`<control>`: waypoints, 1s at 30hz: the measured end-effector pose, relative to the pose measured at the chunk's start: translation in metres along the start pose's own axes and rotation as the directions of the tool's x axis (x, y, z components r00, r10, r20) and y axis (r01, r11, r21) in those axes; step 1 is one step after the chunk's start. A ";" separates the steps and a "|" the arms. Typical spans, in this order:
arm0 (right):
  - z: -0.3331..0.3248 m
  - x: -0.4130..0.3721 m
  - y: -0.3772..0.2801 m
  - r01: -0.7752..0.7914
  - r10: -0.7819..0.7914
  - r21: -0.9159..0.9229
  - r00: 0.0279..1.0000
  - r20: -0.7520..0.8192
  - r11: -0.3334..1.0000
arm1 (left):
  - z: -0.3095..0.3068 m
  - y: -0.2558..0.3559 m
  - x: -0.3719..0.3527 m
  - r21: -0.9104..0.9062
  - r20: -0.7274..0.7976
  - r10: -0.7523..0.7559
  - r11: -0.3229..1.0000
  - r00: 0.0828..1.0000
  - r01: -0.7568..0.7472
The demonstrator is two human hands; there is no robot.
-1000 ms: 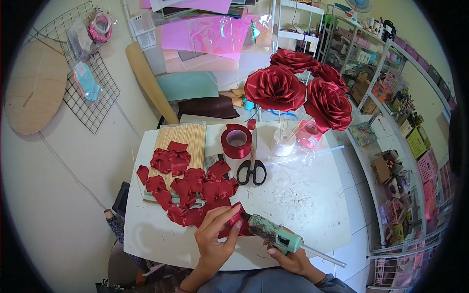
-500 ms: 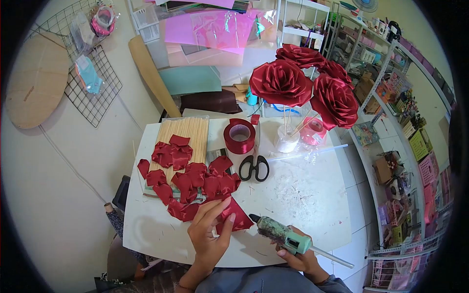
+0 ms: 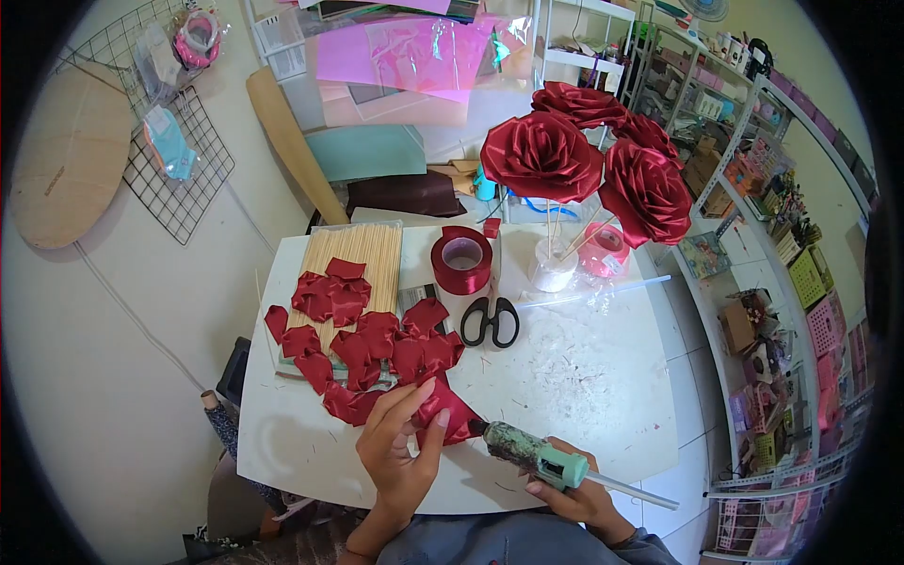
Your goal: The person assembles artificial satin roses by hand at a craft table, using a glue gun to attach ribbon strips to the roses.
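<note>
Between the thumb and fingers of my left hand is a piece of red satin ribbon, its free corner pointing right. My right hand grips a green hot glue gun, a clear glue stick jutting from its rear. The dark nozzle sits right at the ribbon's corner. Just beyond my left hand, several cut red satin petals lie over a bundle of wooden skewers. A roll of red satin ribbon and black-handled scissors rest farther back on the white table.
Several finished red satin roses stand on sticks in a white holder at the back right. Beside it is a pink roll in plastic. Crowded shelves line the right side; a wire grid hangs at left.
The glue gun has shifted slightly left, bringing its nozzle to the ribbon's corner. My left hand has moved slightly left and tilted the ribbon piece.
</note>
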State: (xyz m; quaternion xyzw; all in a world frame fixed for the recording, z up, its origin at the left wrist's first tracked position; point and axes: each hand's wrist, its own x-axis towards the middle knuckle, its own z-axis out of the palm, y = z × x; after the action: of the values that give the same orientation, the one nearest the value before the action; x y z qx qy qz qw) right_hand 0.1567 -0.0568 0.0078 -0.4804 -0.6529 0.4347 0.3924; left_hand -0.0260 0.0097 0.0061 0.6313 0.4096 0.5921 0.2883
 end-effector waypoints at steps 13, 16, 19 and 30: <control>-0.005 0.009 0.006 -0.099 -0.094 -0.418 0.904 -0.417 0.903 | -0.001 0.005 0.001 -0.210 -0.012 -0.070 0.976 0.997 0.066; -0.007 0.009 0.010 -0.248 -0.029 -0.501 0.876 -0.481 0.829 | -0.003 0.010 0.002 -0.455 0.070 -0.279 0.845 0.958 0.280; -0.005 0.009 0.014 -0.357 0.055 -0.522 0.860 -0.507 0.775 | -0.005 0.010 0.003 -0.550 0.077 -0.335 0.771 0.939 0.321; -0.024 0.020 -0.024 0.030 -0.074 -0.149 0.953 -0.293 0.988 | 0.002 0.010 -0.003 -0.380 0.550 -0.320 0.727 0.772 0.572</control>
State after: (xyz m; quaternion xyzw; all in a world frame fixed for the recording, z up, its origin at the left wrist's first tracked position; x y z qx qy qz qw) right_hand 0.1675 -0.0372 0.0398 -0.5498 -0.6281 0.2991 0.4624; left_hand -0.0222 0.0026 0.0125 0.5238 0.2967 0.4290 0.6735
